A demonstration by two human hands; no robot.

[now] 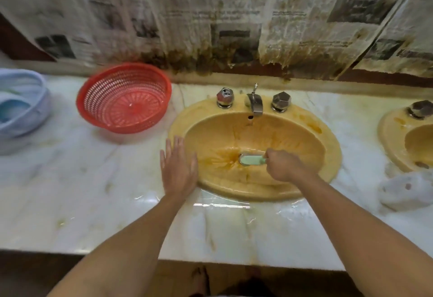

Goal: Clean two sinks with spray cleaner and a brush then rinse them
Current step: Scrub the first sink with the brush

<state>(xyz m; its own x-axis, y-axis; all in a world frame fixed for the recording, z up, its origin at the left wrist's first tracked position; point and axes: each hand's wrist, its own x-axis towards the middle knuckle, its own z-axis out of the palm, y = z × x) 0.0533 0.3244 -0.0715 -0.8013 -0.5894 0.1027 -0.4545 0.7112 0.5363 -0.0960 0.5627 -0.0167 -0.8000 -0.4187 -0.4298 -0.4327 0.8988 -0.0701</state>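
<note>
Brush (251,159), pale green, gripped in the curled fingers of the right hand (284,165), its head over the drain just left of that fist. Left hand (179,167) flat, fingers straight and spread, on the left rim of the stained yellow sink (332,153). Marble counter (93,191) wet; stained newspaper (234,15) on the wall beyond; second sink (389,142) well right of the right hand

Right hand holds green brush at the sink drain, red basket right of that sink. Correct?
No. Head view: the red basket sits left of the sink; the right hand does hold the green brush at its drain.
</note>
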